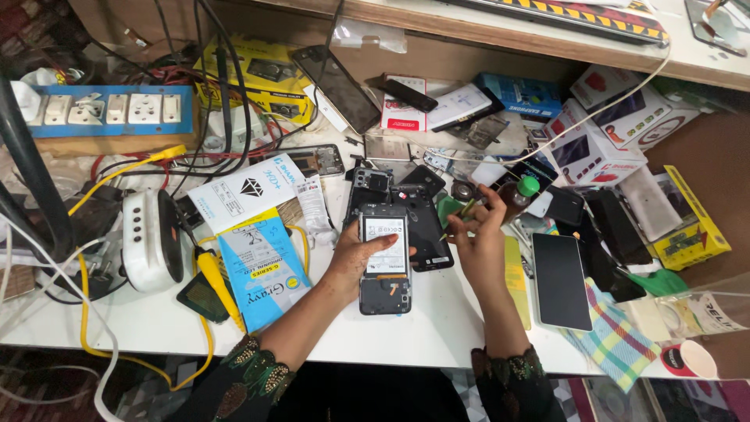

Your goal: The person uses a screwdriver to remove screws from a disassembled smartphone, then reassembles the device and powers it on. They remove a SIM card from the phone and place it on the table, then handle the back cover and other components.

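**Opened phone under the left hand, right hand raised beside it**

I see the phone [385, 266] lying flat on the tabletop [437, 328] with its back cover off. Its long axis runs away from me, almost straight up in the view. My left hand [353, 262] rests on its left edge — the grip is closed loosely around the side, thumb over the white battery, steadying the phone. This hand is clearly the nearer one.

My right hand [478, 234] is lifted just to the right of the phone, apart from it. Between the fingers it pinches a thin tool [461, 212], maybe tweezers; I cannot make it out well. The tip points left, toward the upper part of the phone.

The left palm hides the phone's left side. A second dark phone back [426, 227] lies just behind, partly covered. A small bottle [519, 194] with green cap stands near the right fingers.
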